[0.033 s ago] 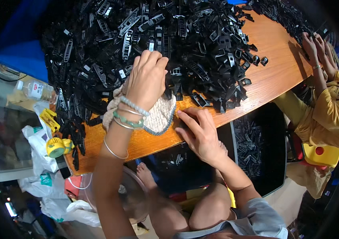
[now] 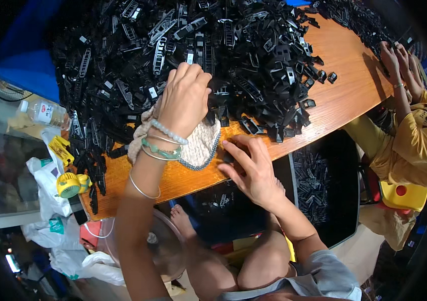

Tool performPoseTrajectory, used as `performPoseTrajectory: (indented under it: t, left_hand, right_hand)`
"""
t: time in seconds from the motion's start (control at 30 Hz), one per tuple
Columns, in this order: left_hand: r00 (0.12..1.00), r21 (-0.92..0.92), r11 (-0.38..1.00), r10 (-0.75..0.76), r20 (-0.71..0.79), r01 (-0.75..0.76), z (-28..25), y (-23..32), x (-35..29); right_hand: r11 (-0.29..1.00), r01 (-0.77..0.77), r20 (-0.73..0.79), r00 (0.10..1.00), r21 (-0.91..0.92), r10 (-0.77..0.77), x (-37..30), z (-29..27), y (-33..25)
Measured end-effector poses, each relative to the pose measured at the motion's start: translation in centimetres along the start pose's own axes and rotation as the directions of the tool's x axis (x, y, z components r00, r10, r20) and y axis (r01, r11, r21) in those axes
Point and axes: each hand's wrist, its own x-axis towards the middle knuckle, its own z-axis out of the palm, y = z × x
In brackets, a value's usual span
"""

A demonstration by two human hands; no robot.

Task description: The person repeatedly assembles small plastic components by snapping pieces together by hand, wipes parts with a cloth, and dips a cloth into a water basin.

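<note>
A large heap of small black plastic parts covers the far side of the wooden table. My left hand, with beaded and metal bracelets at the wrist, reaches over the heap's near edge. Its fingers curl down into the parts, and their tips are hidden. Below that wrist lies a cream knitted cloth with a checked edging. At the table's front edge rests my right hand, thumb and forefinger apart. A small dark piece shows between them, apparently lying on the wood.
A black bin of parts stands below the table at right. A co-worker in a yellow shirt handles parts at far right. On the left are a plastic bottle, a small yellow fan and white bags.
My right thumb has moved slightly away from the forefinger, widening the gap. My left hand stays nearly in place over the heap.
</note>
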Motion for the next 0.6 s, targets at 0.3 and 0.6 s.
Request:
performPoseTrajectory:
  t: [0.3,0.6]
  left_hand:
    - [0.995,-0.155,0.987,-0.063,-0.081,0.050,-2.5,1.9,-3.8]
    - [0.925,-0.485,0.799,-0.376,0.060,0.356,-4.0,3.7,-11.1]
  right_hand:
    - [0.990,-0.105,-0.073,0.993,-0.095,0.098,-0.5,-0.1,-0.2]
    - [0.983,-0.071,0.043,0.996,-0.167,0.080,0.7,-0.2,-0.1]
